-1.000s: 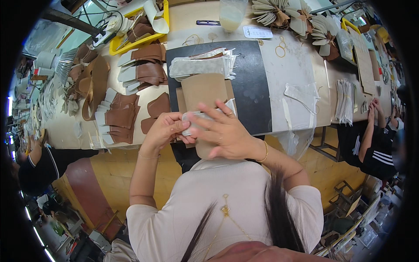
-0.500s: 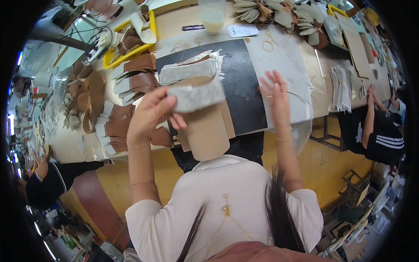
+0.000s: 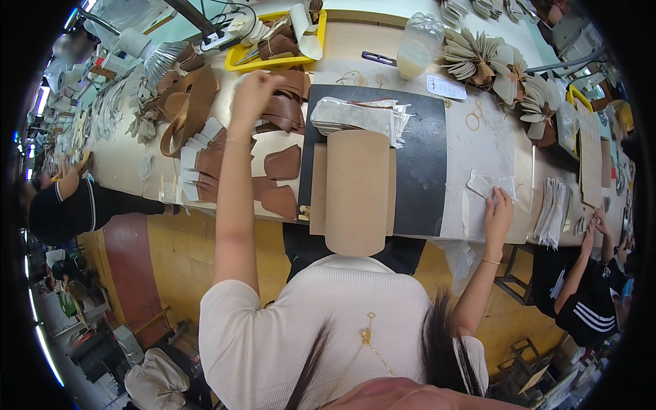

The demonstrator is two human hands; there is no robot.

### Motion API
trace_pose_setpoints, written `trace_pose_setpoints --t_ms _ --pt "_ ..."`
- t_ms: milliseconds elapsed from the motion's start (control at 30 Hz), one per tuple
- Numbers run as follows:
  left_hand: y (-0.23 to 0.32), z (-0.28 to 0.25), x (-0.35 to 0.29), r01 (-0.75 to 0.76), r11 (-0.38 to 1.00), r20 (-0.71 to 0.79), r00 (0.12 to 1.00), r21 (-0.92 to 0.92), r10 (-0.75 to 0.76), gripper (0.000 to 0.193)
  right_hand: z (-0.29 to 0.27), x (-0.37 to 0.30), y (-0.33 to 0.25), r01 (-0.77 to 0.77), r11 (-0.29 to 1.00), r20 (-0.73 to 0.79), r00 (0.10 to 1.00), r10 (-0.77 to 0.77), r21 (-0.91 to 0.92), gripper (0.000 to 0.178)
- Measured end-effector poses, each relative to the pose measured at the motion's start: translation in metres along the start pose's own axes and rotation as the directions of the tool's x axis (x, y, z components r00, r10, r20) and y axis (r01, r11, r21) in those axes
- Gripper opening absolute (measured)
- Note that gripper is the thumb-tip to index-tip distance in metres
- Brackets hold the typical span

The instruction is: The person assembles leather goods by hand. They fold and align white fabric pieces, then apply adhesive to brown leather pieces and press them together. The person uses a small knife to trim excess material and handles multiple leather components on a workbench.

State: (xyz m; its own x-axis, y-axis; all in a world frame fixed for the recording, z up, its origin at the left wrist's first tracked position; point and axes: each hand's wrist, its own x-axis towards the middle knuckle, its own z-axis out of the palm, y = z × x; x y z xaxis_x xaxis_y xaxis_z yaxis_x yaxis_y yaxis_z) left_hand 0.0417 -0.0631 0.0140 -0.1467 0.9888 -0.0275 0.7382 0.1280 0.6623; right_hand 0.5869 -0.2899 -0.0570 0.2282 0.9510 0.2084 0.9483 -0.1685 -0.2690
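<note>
My left hand (image 3: pixel 254 94) is raised over stacked brown leather pieces (image 3: pixel 281 111) at the left of the work area; its fingers are partly hidden and slightly blurred. On the right, my right hand (image 3: pixel 499 215) rests with extended fingers at the near edge of a flat grey-white strip (image 3: pixel 484 183), which lies on the pale table sheet. Between my arms a tan curved form (image 3: pixel 356 191) stands at the table edge, with nothing on it. Behind it, a pile of grey-white strips (image 3: pixel 352 116) lies on a black mat (image 3: pixel 422 164).
More fanned brown and white pieces (image 3: pixel 207 164) lie at left. A yellow tray (image 3: pixel 263 63), a cut plastic bottle with pale liquid (image 3: pixel 418 48) and leaf-like bundles (image 3: pixel 478 58) stand farther back. Co-workers' arms show at far left and right.
The grey-white strip has left my left hand and the tan form and now lies at right under my right fingers. My left hand has moved up to the brown pieces. The view has shifted.
</note>
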Motion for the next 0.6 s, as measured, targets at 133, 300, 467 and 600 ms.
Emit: trace_pose_setpoints --t_ms 133,300,467,600 --pt "-0.047 -0.017 0.041 -0.025 0.819 -0.221 0.958 0.573 0.184 0.041 -0.008 0.002 -0.006 -0.042 0.998 0.017 0.999 0.042 0.055 0.034" --pt "-0.064 -0.015 0.054 -0.023 0.823 -0.155 0.979 0.568 0.135 0.042 -0.014 0.008 -0.016 -0.039 0.995 0.046 0.998 0.043 -0.091 0.034" --pt "-0.066 0.002 0.053 -0.165 0.732 -0.233 0.883 0.661 0.408 0.030 -0.018 0.013 -0.017 0.044 0.996 0.007 0.999 -0.043 -0.081 0.032" --pt "-0.066 0.004 0.059 -0.160 0.787 -0.187 0.925 0.596 0.330 0.015 -0.022 0.013 -0.021 0.023 0.984 -0.006 1.000 -0.024 -0.175 0.023"
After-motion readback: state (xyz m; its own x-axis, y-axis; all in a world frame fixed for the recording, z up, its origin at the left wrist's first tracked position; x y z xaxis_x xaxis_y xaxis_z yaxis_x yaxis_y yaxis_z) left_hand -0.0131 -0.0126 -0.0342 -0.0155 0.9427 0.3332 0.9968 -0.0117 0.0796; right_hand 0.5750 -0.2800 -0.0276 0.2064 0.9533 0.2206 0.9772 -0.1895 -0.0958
